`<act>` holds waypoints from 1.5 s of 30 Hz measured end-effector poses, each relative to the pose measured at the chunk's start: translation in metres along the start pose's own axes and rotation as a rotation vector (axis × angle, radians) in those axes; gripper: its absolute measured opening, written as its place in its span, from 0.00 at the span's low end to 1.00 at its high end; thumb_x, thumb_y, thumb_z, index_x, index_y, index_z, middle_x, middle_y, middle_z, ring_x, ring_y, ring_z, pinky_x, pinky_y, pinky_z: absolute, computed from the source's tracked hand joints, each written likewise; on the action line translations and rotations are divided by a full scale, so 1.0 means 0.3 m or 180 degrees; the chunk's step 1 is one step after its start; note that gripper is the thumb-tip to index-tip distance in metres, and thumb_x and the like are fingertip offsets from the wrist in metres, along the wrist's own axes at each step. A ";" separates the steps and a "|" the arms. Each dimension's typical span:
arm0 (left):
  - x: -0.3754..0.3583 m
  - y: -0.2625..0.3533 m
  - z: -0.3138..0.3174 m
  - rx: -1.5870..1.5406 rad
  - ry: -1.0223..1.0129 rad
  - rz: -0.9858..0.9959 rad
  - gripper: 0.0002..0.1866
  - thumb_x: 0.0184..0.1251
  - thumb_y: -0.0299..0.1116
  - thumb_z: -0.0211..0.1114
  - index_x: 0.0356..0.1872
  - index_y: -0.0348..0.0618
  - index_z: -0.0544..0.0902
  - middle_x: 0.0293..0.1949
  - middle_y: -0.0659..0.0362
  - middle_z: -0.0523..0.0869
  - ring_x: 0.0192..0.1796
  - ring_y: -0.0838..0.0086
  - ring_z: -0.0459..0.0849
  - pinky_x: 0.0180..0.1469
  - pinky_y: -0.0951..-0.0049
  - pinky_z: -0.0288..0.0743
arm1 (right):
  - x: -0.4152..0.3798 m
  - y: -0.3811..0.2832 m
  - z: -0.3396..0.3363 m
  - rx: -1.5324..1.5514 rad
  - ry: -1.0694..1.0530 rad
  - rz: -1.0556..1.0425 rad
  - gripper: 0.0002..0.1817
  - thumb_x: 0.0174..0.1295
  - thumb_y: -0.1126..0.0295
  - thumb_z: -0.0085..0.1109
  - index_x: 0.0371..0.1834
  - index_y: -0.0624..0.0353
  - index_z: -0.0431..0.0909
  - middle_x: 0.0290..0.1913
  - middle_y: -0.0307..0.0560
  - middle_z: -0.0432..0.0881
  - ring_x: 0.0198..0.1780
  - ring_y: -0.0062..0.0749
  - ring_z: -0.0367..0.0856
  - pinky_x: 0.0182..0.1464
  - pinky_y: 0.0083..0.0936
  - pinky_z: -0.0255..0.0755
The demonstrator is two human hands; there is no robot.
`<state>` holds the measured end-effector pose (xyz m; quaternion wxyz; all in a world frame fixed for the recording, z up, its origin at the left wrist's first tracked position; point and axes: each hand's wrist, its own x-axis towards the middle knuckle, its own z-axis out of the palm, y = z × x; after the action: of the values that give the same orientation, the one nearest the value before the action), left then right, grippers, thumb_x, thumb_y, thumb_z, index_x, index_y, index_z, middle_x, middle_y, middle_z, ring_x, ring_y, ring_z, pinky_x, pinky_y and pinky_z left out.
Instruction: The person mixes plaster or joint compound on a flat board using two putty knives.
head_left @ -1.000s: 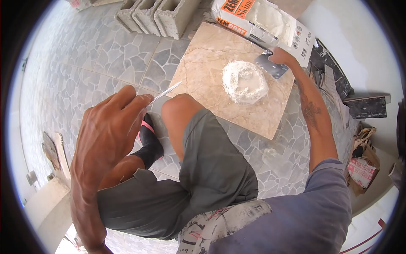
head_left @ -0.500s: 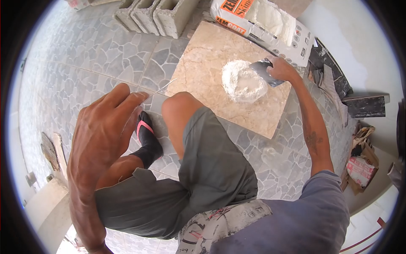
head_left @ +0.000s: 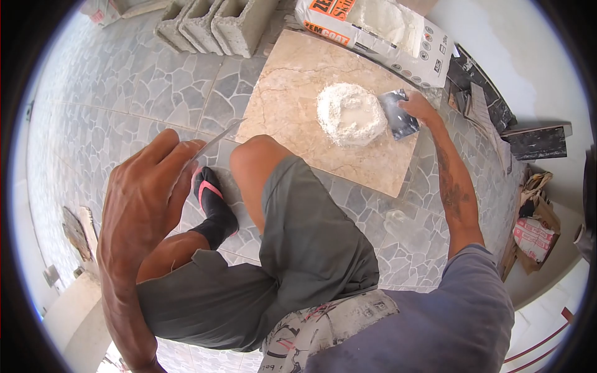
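My right hand (head_left: 418,105) grips a dark, flat putty knife (head_left: 399,118) with powder smears on its blade. That blade is at the right edge of a round white powder mound (head_left: 333,118), which has a smooth, wet-looking middle. Under the mound lies a beige marble-patterned tile (head_left: 286,87). Closed in front of my left knee, my left hand (head_left: 149,180) holds a thin pale scraper blade (head_left: 219,138), seen nearly edge-on and pointing toward the tile's left corner. Its grip is hidden by my fingers.
An opened bag of skim coat powder (head_left: 367,43) lies along the tile's far edge. Hollow concrete blocks (head_left: 239,28) stand at the back left. Dark boards (head_left: 535,146) and a torn carton (head_left: 535,239) lie by the right wall. Stone-patterned floor (head_left: 149,93) surrounds the tile.
My right hand has drawn the putty knife off the mound's right edge and turned its face up. The left blade has tilted, showing more width. The view has shifted slightly.
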<state>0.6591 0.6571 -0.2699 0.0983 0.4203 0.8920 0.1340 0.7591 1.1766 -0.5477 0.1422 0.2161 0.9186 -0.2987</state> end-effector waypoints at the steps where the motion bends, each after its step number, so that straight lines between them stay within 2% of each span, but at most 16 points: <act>1: 0.000 0.002 0.000 0.0000 -0.0009 -0.0010 0.13 0.58 0.19 0.66 0.44 0.39 0.84 0.31 0.53 0.77 0.31 0.57 0.81 0.33 0.59 0.73 | -0.014 -0.036 -0.003 -0.0122 0.0025 -0.0058 0.19 0.54 0.65 0.55 0.42 0.70 0.79 0.35 0.70 0.82 0.40 0.54 0.84 0.45 0.40 0.74; 6: 0.008 0.006 0.000 -0.0003 -0.0035 -0.0027 0.13 0.57 0.19 0.66 0.44 0.39 0.83 0.32 0.53 0.77 0.31 0.57 0.81 0.33 0.59 0.73 | -0.120 -0.207 0.006 -0.0681 0.0199 -0.0186 0.19 0.57 0.66 0.54 0.48 0.67 0.76 0.41 0.73 0.81 0.47 0.64 0.81 0.51 0.44 0.73; 9: 0.013 0.004 0.004 -0.0001 -0.0025 -0.0014 0.12 0.58 0.19 0.66 0.44 0.39 0.83 0.32 0.53 0.77 0.31 0.57 0.81 0.33 0.59 0.73 | -0.186 -0.265 0.014 -0.0570 0.0377 -0.0231 0.20 0.59 0.65 0.54 0.51 0.67 0.76 0.42 0.74 0.81 0.48 0.63 0.81 0.52 0.45 0.73; 12: 0.011 -0.001 0.010 0.0011 0.0017 -0.0023 0.12 0.58 0.19 0.66 0.44 0.39 0.83 0.32 0.53 0.77 0.31 0.57 0.81 0.33 0.59 0.73 | -0.229 -0.246 0.011 -0.0431 0.0597 0.0179 0.20 0.59 0.65 0.53 0.51 0.68 0.76 0.42 0.73 0.81 0.48 0.64 0.81 0.51 0.46 0.73; 15: 0.007 -0.002 0.003 0.0027 0.0002 -0.0049 0.12 0.58 0.19 0.65 0.44 0.39 0.83 0.31 0.53 0.77 0.31 0.57 0.81 0.32 0.60 0.73 | -0.261 -0.091 0.070 -0.0038 0.0759 0.0641 0.20 0.58 0.66 0.56 0.50 0.70 0.77 0.38 0.66 0.84 0.42 0.53 0.85 0.46 0.41 0.74; 18: -0.001 -0.017 0.007 0.0018 0.0059 -0.0027 0.12 0.59 0.19 0.65 0.44 0.38 0.83 0.31 0.53 0.76 0.30 0.58 0.80 0.32 0.60 0.72 | -0.371 -0.060 0.162 0.0979 0.0954 0.1319 0.17 0.58 0.68 0.59 0.47 0.69 0.79 0.31 0.51 0.84 0.33 0.32 0.82 0.35 0.30 0.74; 21: 0.002 -0.022 0.008 0.0012 0.0072 -0.0067 0.11 0.59 0.19 0.65 0.44 0.38 0.83 0.31 0.53 0.76 0.29 0.58 0.79 0.32 0.60 0.71 | -0.433 0.021 0.311 0.2036 0.1033 0.1750 0.14 0.62 0.69 0.59 0.50 0.62 0.78 0.29 0.36 0.76 0.30 0.19 0.76 0.26 0.22 0.69; 25: 0.020 -0.014 0.007 0.0014 -0.0034 -0.0033 0.11 0.59 0.19 0.64 0.44 0.37 0.82 0.31 0.53 0.76 0.29 0.59 0.79 0.32 0.60 0.71 | -0.441 0.011 0.451 0.3077 0.1414 0.1774 0.14 0.63 0.72 0.58 0.51 0.60 0.77 0.33 0.36 0.78 0.32 0.21 0.79 0.28 0.24 0.74; 27: 0.028 -0.005 0.010 -0.0014 -0.0079 -0.0037 0.11 0.59 0.19 0.64 0.44 0.37 0.82 0.31 0.53 0.76 0.29 0.58 0.79 0.32 0.60 0.71 | -0.429 -0.074 0.481 0.3586 0.1712 0.1633 0.14 0.63 0.73 0.58 0.51 0.61 0.77 0.36 0.38 0.79 0.33 0.23 0.80 0.30 0.25 0.76; 28: 0.031 -0.004 0.012 -0.0014 -0.0080 -0.0004 0.11 0.59 0.19 0.64 0.44 0.37 0.82 0.31 0.53 0.76 0.29 0.58 0.79 0.32 0.60 0.71 | -0.438 -0.118 0.467 0.3559 0.1675 0.1731 0.13 0.64 0.72 0.58 0.51 0.62 0.76 0.39 0.40 0.80 0.35 0.26 0.82 0.33 0.26 0.79; 31: 0.036 0.000 0.015 -0.0036 -0.0081 0.0048 0.11 0.59 0.19 0.64 0.43 0.37 0.82 0.31 0.53 0.76 0.30 0.57 0.80 0.32 0.60 0.72 | -0.442 -0.188 0.455 0.3817 0.1709 0.1807 0.14 0.64 0.72 0.58 0.51 0.63 0.77 0.40 0.41 0.81 0.35 0.26 0.82 0.32 0.27 0.79; 34: 0.039 0.004 0.016 -0.0053 -0.0062 0.0029 0.10 0.59 0.18 0.64 0.43 0.37 0.82 0.32 0.53 0.76 0.30 0.57 0.80 0.32 0.60 0.72 | -0.429 -0.176 0.440 0.3510 0.1588 0.1730 0.14 0.64 0.70 0.58 0.50 0.64 0.77 0.39 0.41 0.80 0.34 0.25 0.81 0.32 0.27 0.78; 40: 0.041 0.009 0.015 -0.0045 -0.0061 0.0004 0.10 0.59 0.18 0.64 0.42 0.37 0.82 0.32 0.53 0.77 0.30 0.57 0.80 0.32 0.60 0.72 | -0.416 -0.263 0.297 0.2235 0.1377 0.1435 0.14 0.63 0.68 0.60 0.47 0.65 0.78 0.36 0.40 0.79 0.30 0.24 0.79 0.31 0.24 0.75; 43: 0.044 0.006 0.017 -0.0062 -0.0057 0.0024 0.10 0.59 0.18 0.64 0.42 0.37 0.82 0.32 0.53 0.77 0.30 0.57 0.80 0.32 0.60 0.72 | -0.414 -0.274 0.253 0.1996 0.1275 0.1499 0.14 0.63 0.69 0.59 0.48 0.66 0.77 0.35 0.40 0.79 0.29 0.25 0.79 0.30 0.24 0.74; 45: 0.045 0.004 0.017 -0.0090 -0.0036 0.0015 0.10 0.59 0.18 0.64 0.42 0.37 0.82 0.32 0.53 0.77 0.30 0.57 0.80 0.32 0.60 0.72 | -0.424 -0.213 0.285 0.2671 0.1330 0.1539 0.13 0.63 0.70 0.59 0.48 0.66 0.77 0.36 0.41 0.80 0.30 0.26 0.80 0.30 0.24 0.74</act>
<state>0.6531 0.6692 -0.2751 0.1089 0.4218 0.8885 0.1445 0.8498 1.0384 -0.5337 -0.0779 0.5152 0.6527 -0.5500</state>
